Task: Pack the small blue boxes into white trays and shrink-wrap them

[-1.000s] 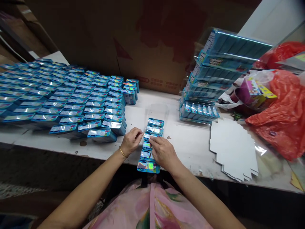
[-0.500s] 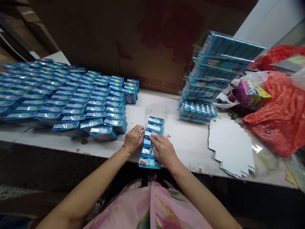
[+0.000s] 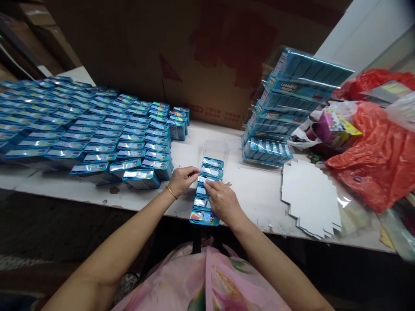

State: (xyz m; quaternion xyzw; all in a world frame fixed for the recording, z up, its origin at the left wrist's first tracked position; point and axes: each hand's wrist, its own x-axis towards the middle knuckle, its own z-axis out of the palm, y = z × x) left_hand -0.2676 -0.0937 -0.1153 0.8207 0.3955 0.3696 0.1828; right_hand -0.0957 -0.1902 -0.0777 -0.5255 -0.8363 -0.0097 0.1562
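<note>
A row of several blue candy boxes lies in front of me, running from the table's front edge toward the back. Clear plastic stands out at the far end of the row. At the row's left side is my left hand, thumb and forefinger pinched together; what they hold is too small to make out. My right hand lies over the right side of the row, its bent fingers gripping a box near the middle. Its palm hides parts of the boxes below.
Many upright blue boxes fill the left of the table. At right stand stacked clear-wrapped packs printed "Caramelo Macizo". Nearer lie flat white card pieces and a red plastic bag. A large cardboard box stands behind.
My left hand has shifted slightly up and away from the row, its thumb and forefinger pinched at the boxes' edge. My right hand stays on the row almost unmoved.
</note>
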